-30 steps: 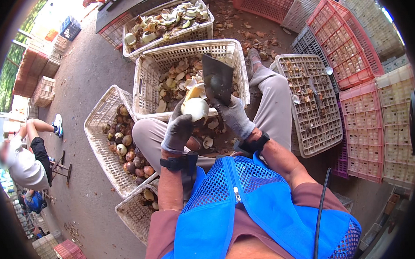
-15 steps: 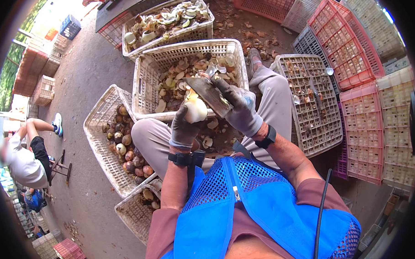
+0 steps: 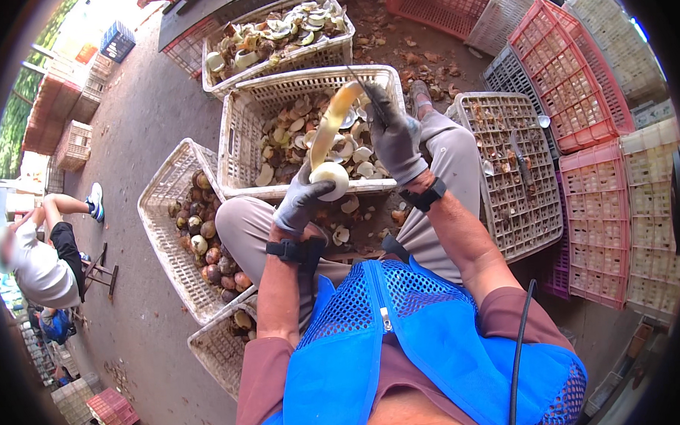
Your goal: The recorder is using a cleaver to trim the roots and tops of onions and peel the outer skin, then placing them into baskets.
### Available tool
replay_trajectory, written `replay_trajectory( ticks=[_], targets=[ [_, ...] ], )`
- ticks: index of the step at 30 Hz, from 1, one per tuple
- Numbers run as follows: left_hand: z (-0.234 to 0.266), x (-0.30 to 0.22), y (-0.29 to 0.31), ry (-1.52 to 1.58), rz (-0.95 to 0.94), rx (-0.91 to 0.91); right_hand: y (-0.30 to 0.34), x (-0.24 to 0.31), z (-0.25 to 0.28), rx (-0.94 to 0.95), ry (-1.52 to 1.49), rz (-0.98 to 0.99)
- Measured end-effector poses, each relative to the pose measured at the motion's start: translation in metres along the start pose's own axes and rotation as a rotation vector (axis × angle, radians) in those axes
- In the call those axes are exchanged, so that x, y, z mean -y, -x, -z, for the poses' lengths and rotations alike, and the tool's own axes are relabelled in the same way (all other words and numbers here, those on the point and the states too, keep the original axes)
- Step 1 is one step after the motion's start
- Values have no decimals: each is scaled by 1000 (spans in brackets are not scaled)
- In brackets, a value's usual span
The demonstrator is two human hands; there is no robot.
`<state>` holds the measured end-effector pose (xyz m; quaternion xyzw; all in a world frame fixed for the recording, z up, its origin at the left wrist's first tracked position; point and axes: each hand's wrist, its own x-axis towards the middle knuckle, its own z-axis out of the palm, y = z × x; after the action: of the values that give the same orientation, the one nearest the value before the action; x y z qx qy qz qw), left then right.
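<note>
My left hand (image 3: 303, 199), in a grey glove, grips a pale, smooth, round peeled piece of produce (image 3: 331, 184) whose exact kind I cannot make out. A long yellow-white strip of peel (image 3: 324, 134), blurred by motion, rises from it. My right hand (image 3: 397, 139), also gloved, is closed around a broad-bladed knife (image 3: 356, 78), which shows almost edge-on near the strip's upper end. Both hands are over the near side of a whitish plastic crate (image 3: 238, 141) between my knees. Curved peelings (image 3: 285, 132) lie inside that crate.
Left of my knee, a crate (image 3: 160, 207) holds several round brownish-purple pieces (image 3: 206, 225). Another crate of peelings (image 3: 281, 35) stands beyond. At right, a knife (image 3: 519, 157) lies on an upturned crate (image 3: 512, 221), beside stacked red crates (image 3: 563, 70). A person (image 3: 42, 260) sits far left.
My right hand has moved up and away from my left, turning the blade from broadside to edge-on. A long strip of peel now stretches above the round piece.
</note>
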<state>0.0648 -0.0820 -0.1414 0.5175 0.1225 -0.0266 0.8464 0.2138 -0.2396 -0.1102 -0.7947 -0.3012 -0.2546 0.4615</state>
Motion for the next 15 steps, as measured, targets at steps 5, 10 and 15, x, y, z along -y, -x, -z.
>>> replay_trajectory(
  ticks=[5,10,15],
  targets=[
    [0,-2,4,-18,21,-71,-19,-25,-15,61,26,-82],
    [-7,-22,21,-464,-133,-120,-20,-71,-39,84,194,-347],
    [-16,-31,33,-316,-287,-153,0,-65,-37,608,10,-415]
  ],
)
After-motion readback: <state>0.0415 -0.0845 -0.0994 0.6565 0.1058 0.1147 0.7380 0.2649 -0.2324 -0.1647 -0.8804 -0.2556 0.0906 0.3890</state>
